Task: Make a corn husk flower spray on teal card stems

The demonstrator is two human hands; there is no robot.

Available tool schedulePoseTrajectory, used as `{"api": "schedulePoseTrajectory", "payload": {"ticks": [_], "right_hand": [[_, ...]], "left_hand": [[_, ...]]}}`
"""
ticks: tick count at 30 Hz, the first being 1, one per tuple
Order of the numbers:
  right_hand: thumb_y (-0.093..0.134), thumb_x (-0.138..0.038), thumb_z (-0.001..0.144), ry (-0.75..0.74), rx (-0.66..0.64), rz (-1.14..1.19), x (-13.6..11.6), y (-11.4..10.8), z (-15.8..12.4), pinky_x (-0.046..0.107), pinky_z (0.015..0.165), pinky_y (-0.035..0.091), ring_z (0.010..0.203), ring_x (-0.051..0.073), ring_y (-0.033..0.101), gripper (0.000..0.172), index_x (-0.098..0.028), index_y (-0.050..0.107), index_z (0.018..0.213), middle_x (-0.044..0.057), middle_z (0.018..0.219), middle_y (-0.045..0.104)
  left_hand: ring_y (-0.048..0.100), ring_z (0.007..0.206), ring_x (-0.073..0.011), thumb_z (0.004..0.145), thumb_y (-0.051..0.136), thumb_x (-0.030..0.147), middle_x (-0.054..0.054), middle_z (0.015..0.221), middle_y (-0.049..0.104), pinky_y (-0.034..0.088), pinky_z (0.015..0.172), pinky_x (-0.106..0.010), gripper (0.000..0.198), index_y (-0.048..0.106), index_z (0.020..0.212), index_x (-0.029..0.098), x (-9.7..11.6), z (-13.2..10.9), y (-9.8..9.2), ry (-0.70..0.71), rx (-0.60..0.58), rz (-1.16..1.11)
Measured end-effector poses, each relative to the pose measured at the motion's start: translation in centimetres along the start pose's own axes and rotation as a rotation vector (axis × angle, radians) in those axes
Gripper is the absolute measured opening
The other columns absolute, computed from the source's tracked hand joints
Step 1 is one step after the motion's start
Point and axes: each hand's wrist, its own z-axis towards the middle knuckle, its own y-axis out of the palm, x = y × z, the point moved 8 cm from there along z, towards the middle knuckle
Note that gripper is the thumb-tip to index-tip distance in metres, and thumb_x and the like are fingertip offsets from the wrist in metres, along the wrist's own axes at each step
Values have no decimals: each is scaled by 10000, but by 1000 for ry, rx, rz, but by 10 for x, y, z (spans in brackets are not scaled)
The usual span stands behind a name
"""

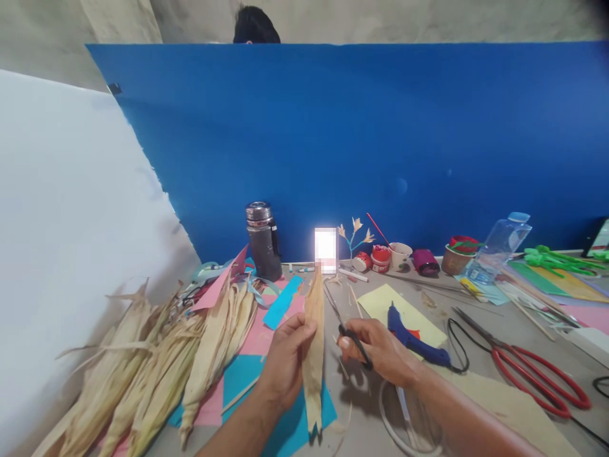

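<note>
My left hand [289, 355] is closed on a long, dry corn husk [314, 355], held upright with its pointed end up and a notched lower end. In my right hand [375, 352] is a pair of small black-handled scissors [354, 343], fingers around the handles. Their blades point up and left, close to the husk's right edge; I cannot tell whether they touch it. Blue paper [326, 406] lies below the husk. A blue glue gun [413, 339] rests on yellow paper [380, 298] just beyond my right hand.
Piled corn husks [157, 362] cover the left side. A dark flask [264, 244] stands at the back before a blue board [356, 139]. Red-handled scissors [537, 374] lie at right. Farther back are a husk flower [354, 235], paint jars [380, 258], a paper cup [401, 257] and a plastic bottle [499, 247].
</note>
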Motion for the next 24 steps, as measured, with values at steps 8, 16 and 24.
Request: {"api": "schedulePoseTrajectory", "payload": {"ticks": [8,16,24], "right_hand": [[603,-641,756,26,-5,14,8,8,0,216,508,352,552,108,484,499,-156,548,655,13,616,574],[647,-616,736,19,42,65,18,5,2,221,502,319,537,104,465,495,-146,563,610,21,581,594],[680,-635,688,43,109,44,17,-1,1,229,451,239,463,80,367,535,-151,528,519,-1,473,520]], "left_hand": [[625,560,-159,702,740,257,-30,639,656,484,562,-261,181,610,749,140,-5,1,1,15,-31,19],[643,531,-196,701,724,258,-54,625,669,508,572,-313,174,597,735,144,-10,-2,12,-22,-103,11],[600,497,-147,680,725,254,-24,578,651,452,514,-240,175,589,711,149,-2,-3,6,-5,-38,60]]}}
